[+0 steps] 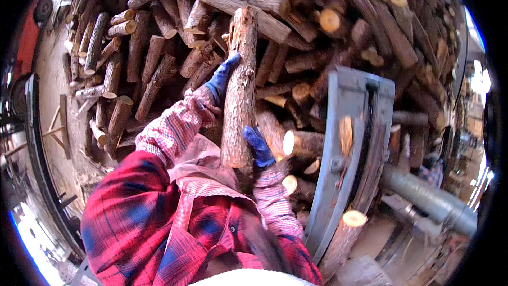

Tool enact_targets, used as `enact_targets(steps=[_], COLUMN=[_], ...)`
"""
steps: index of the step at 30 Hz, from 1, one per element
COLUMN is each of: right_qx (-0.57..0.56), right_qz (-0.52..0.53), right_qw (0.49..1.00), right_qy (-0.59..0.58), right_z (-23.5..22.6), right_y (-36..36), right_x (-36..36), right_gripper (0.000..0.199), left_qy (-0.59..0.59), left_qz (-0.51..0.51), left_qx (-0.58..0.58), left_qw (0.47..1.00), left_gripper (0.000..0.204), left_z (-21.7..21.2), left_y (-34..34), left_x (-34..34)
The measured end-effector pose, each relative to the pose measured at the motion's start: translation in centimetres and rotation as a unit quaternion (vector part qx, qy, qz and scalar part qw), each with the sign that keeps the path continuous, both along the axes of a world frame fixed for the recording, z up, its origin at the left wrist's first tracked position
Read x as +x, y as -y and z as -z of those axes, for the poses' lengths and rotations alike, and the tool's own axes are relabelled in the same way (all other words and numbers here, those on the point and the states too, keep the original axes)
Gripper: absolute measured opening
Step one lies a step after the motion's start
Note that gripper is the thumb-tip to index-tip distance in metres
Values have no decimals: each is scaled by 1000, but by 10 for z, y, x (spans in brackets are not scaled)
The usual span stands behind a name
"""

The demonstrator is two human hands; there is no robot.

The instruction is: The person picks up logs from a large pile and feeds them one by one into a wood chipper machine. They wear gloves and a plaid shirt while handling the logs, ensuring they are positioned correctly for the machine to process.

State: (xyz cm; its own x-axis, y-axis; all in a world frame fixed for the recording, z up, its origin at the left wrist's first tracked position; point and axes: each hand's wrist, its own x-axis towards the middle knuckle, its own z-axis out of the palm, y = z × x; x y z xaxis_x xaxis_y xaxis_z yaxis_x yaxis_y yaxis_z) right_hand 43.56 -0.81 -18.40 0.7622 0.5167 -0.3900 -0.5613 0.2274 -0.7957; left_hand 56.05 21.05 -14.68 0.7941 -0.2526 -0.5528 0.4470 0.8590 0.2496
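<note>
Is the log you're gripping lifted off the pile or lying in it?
Lifted: the log stands on end, left hand high on it, right hand near its bottom, before the pile.

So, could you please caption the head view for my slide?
Both blue-gloved hands, left and right, grip a rough bark-covered log before a stacked woodpile.

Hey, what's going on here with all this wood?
A person in a red plaid shirt is holding a bark-covered log upright with both hands in blue gloves. The left hand grips it partway up one side, and the right hand holds it near the lower end. Behind it is a big pile of cut logs. To the right stands a grey metal machine frame with more log pieces around it.
</note>
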Motion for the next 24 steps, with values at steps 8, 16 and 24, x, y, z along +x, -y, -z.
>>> enact_targets(steps=[8, 16, 24], right_qx=[-491, -392, -661], right_qz=[66, 211, 52], right_qw=[746, 797, 614], right_qy=[446, 408, 427], right_z=[-183, -236, -158], right_y=[131, 310, 434], right_x=[7, 11, 25], right_gripper=[110, 79, 86], left_qy=[212, 482, 379], left_qz=[-94, 57, 206], left_qx=[144, 226, 469], left_qw=[962, 845, 771], left_gripper=[33, 68, 48], left_z=[-74, -216, -51], left_y=[209, 357, 181], left_x=[-10, -44, -91])
